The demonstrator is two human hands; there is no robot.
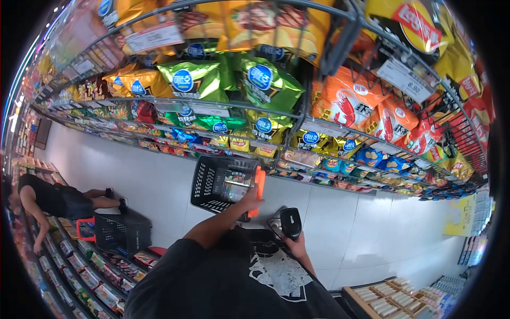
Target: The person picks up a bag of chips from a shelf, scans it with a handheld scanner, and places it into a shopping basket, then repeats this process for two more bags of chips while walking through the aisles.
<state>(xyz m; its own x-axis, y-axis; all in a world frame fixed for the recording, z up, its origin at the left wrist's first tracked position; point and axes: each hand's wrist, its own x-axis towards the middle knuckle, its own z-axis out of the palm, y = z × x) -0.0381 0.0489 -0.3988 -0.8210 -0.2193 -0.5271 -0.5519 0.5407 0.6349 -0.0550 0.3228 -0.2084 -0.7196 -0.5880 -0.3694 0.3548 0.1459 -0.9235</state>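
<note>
My left hand is closed on the orange handle of a black shopping basket. The basket is in front of my body, and a clear-wrapped package with a dark label lies inside. To the right of it, my right hand grips a rounded black handheld device with a small white mark on top. Its exact kind is hard to make out. Part of my right hand is hidden behind the device.
Snack shelves packed with chip bags curve across the front, with price tags along their edges. On the left another person reaches to a shelf beside a dark basket. A wooden display stands at lower right on the pale floor.
</note>
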